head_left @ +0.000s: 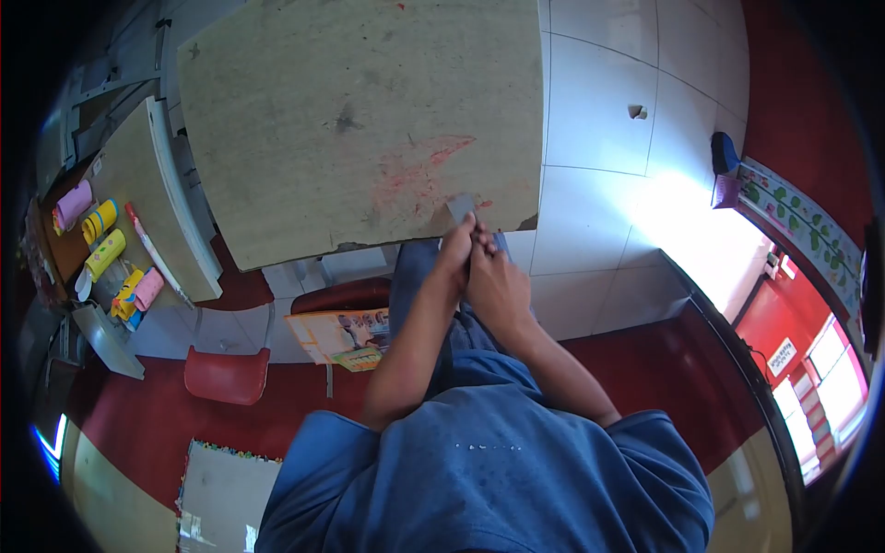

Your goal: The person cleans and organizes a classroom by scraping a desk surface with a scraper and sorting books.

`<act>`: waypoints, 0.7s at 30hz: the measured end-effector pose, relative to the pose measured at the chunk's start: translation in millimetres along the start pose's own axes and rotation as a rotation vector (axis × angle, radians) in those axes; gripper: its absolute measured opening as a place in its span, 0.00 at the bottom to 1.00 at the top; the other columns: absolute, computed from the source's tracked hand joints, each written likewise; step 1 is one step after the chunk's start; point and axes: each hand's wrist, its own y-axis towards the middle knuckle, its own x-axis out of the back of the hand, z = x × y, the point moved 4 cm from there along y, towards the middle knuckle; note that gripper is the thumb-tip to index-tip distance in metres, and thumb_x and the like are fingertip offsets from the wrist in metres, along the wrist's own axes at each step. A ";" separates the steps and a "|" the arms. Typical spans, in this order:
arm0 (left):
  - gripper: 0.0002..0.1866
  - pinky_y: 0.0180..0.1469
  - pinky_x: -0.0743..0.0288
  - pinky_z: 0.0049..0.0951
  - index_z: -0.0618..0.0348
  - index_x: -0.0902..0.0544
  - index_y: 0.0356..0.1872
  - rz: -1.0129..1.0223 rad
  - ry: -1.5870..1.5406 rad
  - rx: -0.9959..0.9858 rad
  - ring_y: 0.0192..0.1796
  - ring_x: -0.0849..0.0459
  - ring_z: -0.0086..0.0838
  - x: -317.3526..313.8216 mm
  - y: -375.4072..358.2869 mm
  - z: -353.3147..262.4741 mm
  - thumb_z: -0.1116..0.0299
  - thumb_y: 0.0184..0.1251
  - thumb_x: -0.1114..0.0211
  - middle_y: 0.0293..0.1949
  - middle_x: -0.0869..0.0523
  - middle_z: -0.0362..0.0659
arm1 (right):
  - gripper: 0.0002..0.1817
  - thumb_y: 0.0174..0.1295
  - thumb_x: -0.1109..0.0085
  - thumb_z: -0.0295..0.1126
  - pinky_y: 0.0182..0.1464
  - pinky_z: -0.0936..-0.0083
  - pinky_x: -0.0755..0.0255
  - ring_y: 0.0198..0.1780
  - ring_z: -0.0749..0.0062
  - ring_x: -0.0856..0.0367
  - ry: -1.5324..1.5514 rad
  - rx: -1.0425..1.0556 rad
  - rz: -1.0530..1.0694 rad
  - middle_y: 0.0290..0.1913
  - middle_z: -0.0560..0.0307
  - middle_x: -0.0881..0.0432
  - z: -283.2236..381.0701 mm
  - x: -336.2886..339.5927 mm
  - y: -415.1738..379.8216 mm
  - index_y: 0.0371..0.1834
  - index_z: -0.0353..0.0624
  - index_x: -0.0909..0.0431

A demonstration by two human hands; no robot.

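Observation:
My left hand point(456, 249) and my right hand point(500, 284) are close together at the near edge of a worn beige table point(277, 120). Both are closed around the handle of a scraper, with fingers bunched one hand against the other. The scraper's flat metal blade point(460, 206) points away from me and lies on or just over the tabletop. Just beyond the blade spreads a smeared red stain point(415, 175) with crumbly red bits. The handle is mostly hidden by my fingers.
Under the near edge, a chair holds an orange printed booklet point(341, 336). Another red chair point(226, 376) stands at left, near a second table point(152, 184) and rolled colourful pouches point(104, 255). Tiled floor point(595, 120) and a bright doorway lie to the right.

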 end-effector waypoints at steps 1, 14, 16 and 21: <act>0.20 0.37 0.27 0.29 0.53 0.29 0.30 0.007 -0.007 -0.020 0.26 0.27 0.26 -6.6 3.2 -21.3 0.51 0.79 0.52 0.20 0.29 0.35 | 0.20 0.66 0.51 0.33 0.31 0.55 0.19 0.33 0.45 0.14 0.011 0.015 -0.007 0.40 0.36 0.18 4.1 6.1 14.4 0.59 0.39 0.27; 0.20 0.32 0.29 0.29 0.54 0.30 0.30 -0.009 0.082 0.007 0.23 0.29 0.27 -15.6 18.1 7.3 0.53 0.81 0.55 0.19 0.31 0.37 | 0.21 0.65 0.49 0.33 0.36 0.49 0.21 0.35 0.38 0.15 0.040 -0.120 -0.022 0.44 0.34 0.19 -18.6 -8.0 -8.8 0.60 0.38 0.29; 0.19 0.32 0.30 0.27 0.52 0.30 0.31 0.012 0.133 0.006 0.24 0.30 0.25 -20.8 14.4 9.1 0.53 0.81 0.55 0.19 0.31 0.35 | 0.20 0.66 0.51 0.33 0.33 0.52 0.20 0.33 0.41 0.15 0.040 -0.092 -0.103 0.43 0.36 0.19 -22.9 -12.7 -11.4 0.59 0.38 0.29; 0.20 0.32 0.29 0.31 0.53 0.30 0.29 -0.039 0.131 0.077 0.23 0.29 0.28 -12.6 12.4 42.7 0.53 0.80 0.54 0.19 0.31 0.37 | 0.18 0.67 0.51 0.32 0.33 0.52 0.20 0.34 0.42 0.14 0.033 -0.154 -0.037 0.41 0.34 0.19 -36.8 -29.5 -34.8 0.57 0.38 0.28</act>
